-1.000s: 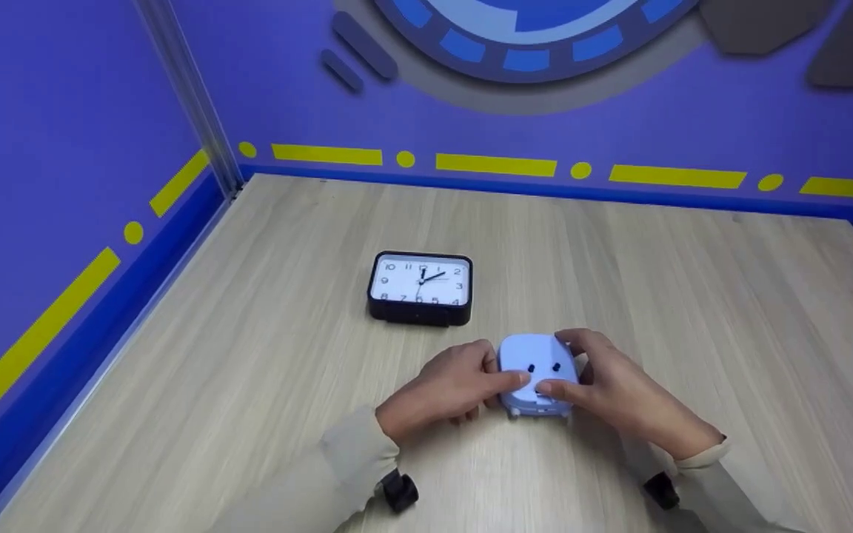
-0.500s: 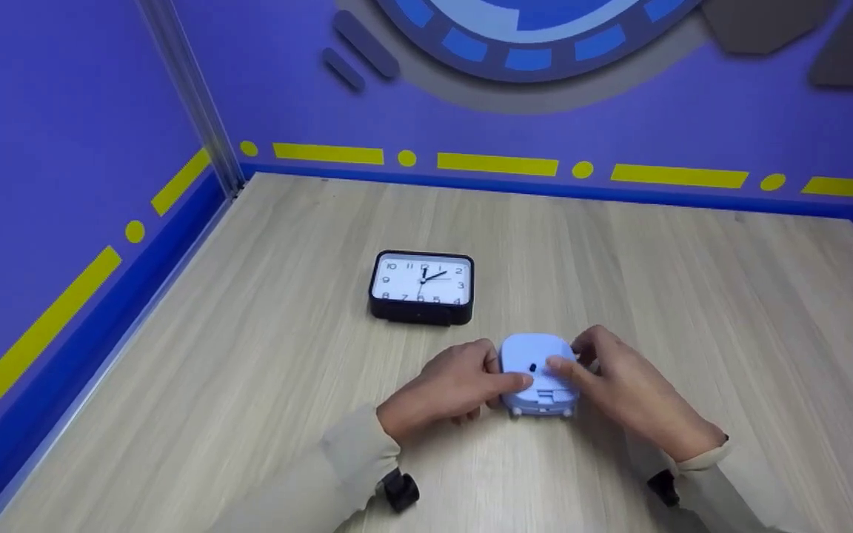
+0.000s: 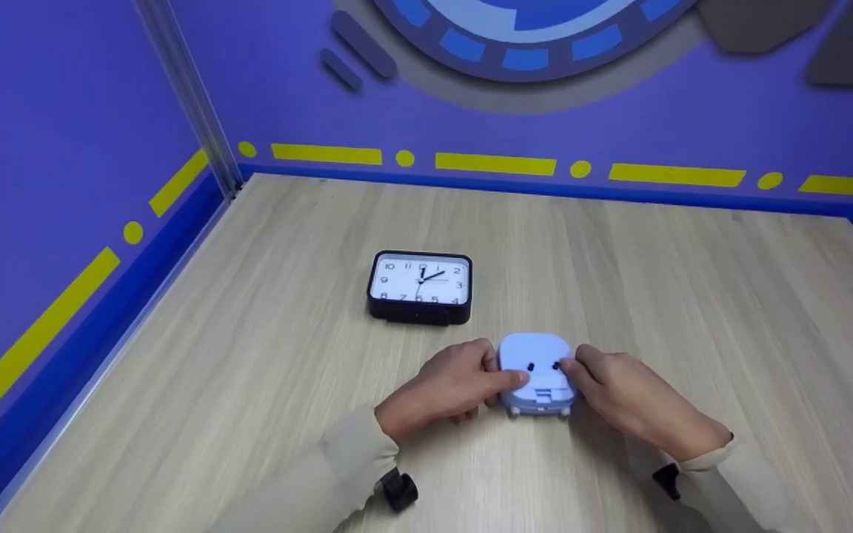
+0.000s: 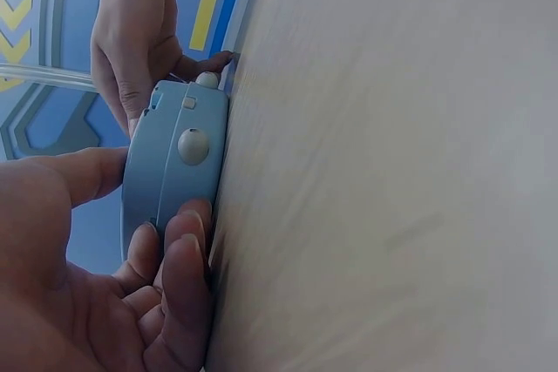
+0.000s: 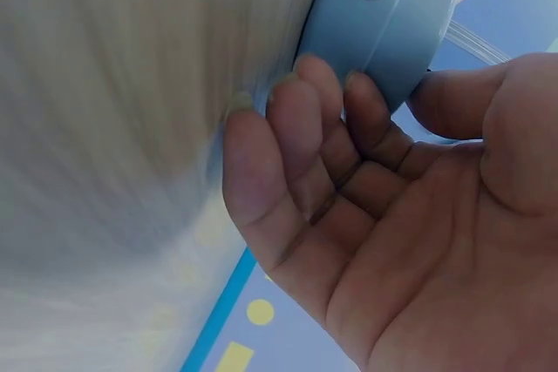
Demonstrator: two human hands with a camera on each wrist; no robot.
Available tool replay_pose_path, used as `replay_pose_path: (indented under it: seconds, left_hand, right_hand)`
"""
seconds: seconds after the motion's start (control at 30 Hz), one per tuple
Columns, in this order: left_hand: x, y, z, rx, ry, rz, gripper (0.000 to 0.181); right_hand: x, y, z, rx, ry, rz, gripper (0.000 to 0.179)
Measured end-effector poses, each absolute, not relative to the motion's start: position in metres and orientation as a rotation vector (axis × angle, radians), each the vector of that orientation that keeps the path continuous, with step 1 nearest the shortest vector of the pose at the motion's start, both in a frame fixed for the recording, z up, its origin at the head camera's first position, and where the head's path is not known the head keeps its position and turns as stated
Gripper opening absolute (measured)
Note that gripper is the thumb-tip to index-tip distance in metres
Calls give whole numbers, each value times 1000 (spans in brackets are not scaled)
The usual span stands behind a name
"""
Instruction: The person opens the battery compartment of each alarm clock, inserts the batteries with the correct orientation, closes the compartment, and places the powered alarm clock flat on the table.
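Note:
A light blue alarm clock [image 3: 534, 352] lies face down on the table, its back up, with two small black knobs and a notched hatch showing. Round white feet stick out at its near end. My left hand [image 3: 456, 381] grips the left side, thumb on the back and fingers curled against the side. On the other side, my right hand [image 3: 630, 396] pinches the clock's edge, its thumb tip at the right knob and its index finger against the side wall. In the right wrist view the other fingers [image 5: 253, 163] curl beside the clock near the tabletop.
A black rectangular clock [image 3: 420, 285] with a white dial lies face up behind and left of the hands. The wooden table [image 3: 656, 274] ends at blue panels [image 3: 471, 126] with yellow marks at the back and left.
My right thumb slid from the hatch area up to the right knob, then out toward the edge, baring the knob and hatch. The right index finger drew in; my left hand kept its grip.

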State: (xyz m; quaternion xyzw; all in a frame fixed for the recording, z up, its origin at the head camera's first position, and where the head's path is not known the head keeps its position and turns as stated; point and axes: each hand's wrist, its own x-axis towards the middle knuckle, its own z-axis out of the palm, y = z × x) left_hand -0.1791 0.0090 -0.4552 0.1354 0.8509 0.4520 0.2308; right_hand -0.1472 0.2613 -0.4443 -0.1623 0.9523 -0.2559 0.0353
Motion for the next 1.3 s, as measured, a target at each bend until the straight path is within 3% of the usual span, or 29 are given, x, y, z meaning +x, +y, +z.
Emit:
replay_pose_path:
  seconds: [0.27, 0.5, 0.93, 1.3]
  left_hand:
    - [-179, 9, -452, 376, 2368, 1217, 41]
    - [-180, 9, -453, 377, 2366, 1220, 41]
    - [-183, 14, -459, 357, 2355, 1286, 38]
    - [-180, 17, -454, 280, 2402, 1321, 38]
  right_hand:
    - [-148, 262, -442, -477, 2900, -755, 27]
    - [-153, 264, -441, -380, 2751, -842, 37]
    - [-162, 262, -447, -387, 2761, -895, 29]
    - [-164, 265, -447, -361, 2739, -971, 34]
